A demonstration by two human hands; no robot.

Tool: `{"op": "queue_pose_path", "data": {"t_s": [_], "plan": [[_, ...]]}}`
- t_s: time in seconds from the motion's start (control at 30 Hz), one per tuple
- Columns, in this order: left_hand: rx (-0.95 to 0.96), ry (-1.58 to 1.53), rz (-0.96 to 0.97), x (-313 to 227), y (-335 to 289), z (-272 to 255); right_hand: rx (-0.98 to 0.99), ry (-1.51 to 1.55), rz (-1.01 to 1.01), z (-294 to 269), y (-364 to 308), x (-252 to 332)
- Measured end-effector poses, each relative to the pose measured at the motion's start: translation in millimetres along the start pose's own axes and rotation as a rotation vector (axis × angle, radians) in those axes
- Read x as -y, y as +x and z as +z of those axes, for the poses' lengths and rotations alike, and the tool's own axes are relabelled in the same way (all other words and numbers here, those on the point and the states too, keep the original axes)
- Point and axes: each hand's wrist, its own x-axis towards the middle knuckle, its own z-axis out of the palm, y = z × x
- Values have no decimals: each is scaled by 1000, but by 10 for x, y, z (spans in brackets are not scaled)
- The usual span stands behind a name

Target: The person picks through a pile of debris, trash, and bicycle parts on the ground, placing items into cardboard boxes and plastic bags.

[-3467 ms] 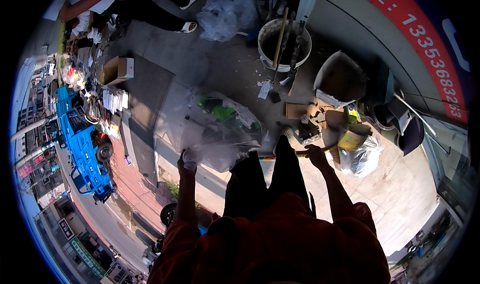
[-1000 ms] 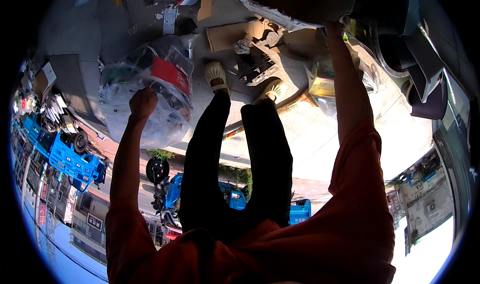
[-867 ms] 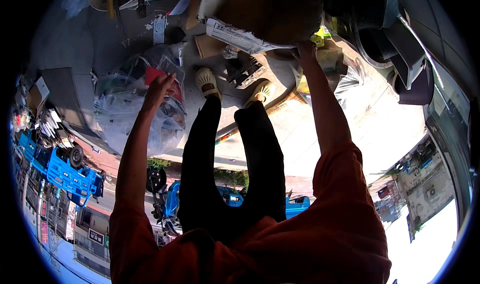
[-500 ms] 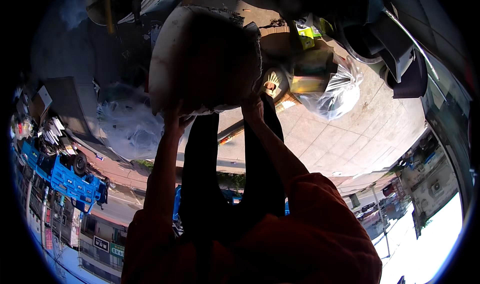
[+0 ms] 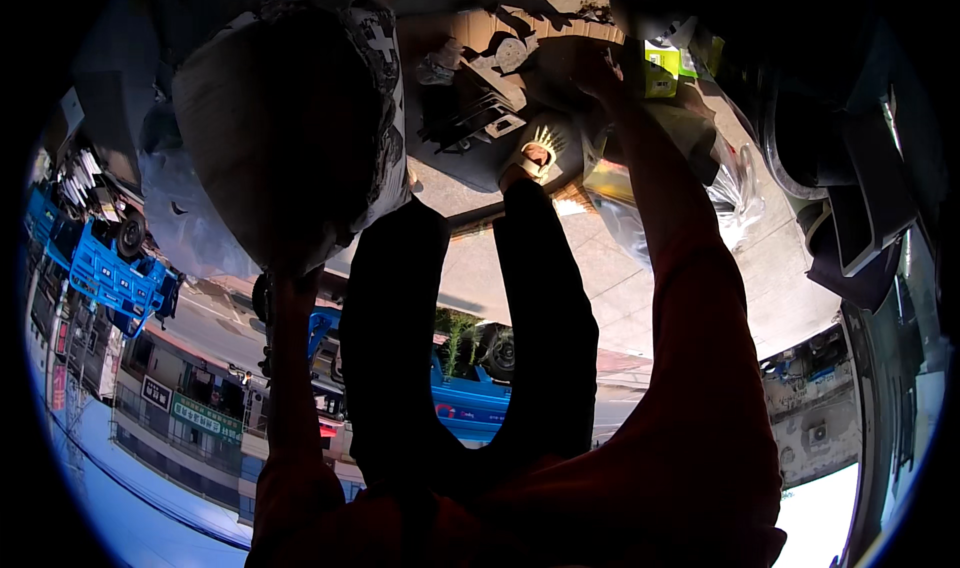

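A large white sack (image 5: 215, 138), its face mostly in deep shadow and its right edge dark and crumpled, hangs at the left. My left hand (image 5: 293, 280) grips its near edge, the fingers partly lost in shadow. My right hand (image 5: 600, 76) is stretched far forward, low over a heap on the ground. Beside it lie a cardboard piece (image 5: 480, 30), a pale round piece (image 5: 512, 54) and several dark flat pieces (image 5: 470, 108). My right fingers are too dark to make out, and whether they hold anything is hidden.
My sandalled foot (image 5: 537, 156) stands near the heap. Clear plastic bags (image 5: 738, 193) and a yellow-green package (image 5: 662, 70) lie at the right, by dark bins (image 5: 870, 208). Behind me are a blue truck (image 5: 110, 268) and another blue vehicle (image 5: 475, 403).
The sack has swung left with my left hand still on it. My right hand has left the sack and reached forward and right, and the pieces on the ground now show.
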Motion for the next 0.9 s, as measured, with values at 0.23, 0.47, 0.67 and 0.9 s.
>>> {"op": "queue_pose_path", "data": {"t_s": [0.23, 0.47, 0.67, 0.9], "plan": [[-170, -292, -119, 22, 72, 271, -96, -417, 88, 461, 564, -438], [-216, -459, -164, -92, 36, 379, 233, 56, 47, -641, -130, 90], [-255, -480, -166, -84, -104, 273, -144, 120, 465, -1879, -764, 534], [-142, -156, -68, -97, -89, 270, -214, 524, 205, -2557, -1434, 724]]}}
